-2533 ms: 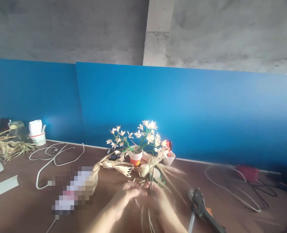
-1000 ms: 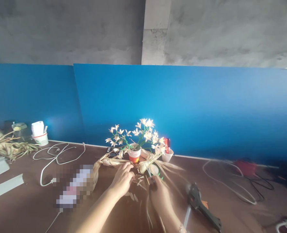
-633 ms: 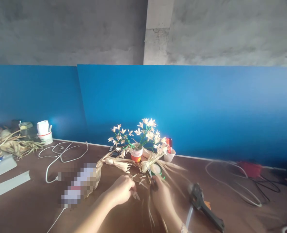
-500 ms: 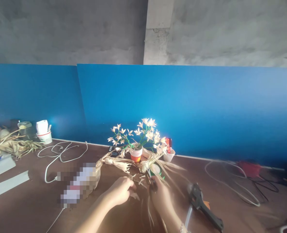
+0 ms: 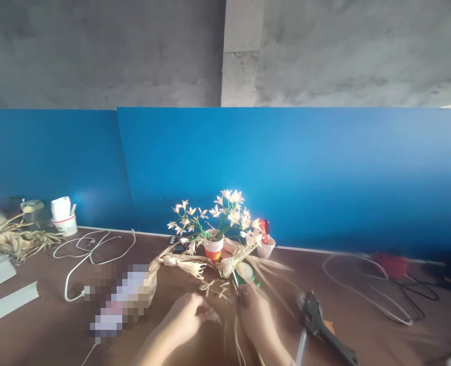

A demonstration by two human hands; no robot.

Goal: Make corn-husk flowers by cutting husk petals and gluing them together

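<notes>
My left hand is closed in a pinch low in the middle of the view, with a small pale husk piece at its fingertips. To its right, my right hand is wrapped round scissors, whose blades point away from me; the dark handles are partly hidden by the fingers. Small cut husk pieces lie on the table beyond both hands. Behind them stands a paper cup with pale husk flowers on green stems. Long dry corn husks spread around the cup's base.
A black glue gun lies right of my right hand. White cables and a blurred-out pale object are at left. A white cup holds something red. Beyond the brown table rises a blue panel.
My left hand has drawn slightly nearer to me with the husk piece. Cut pieces near it show more fully on the table. My right hand keeps the scissors, and the whole view has shifted a little.
</notes>
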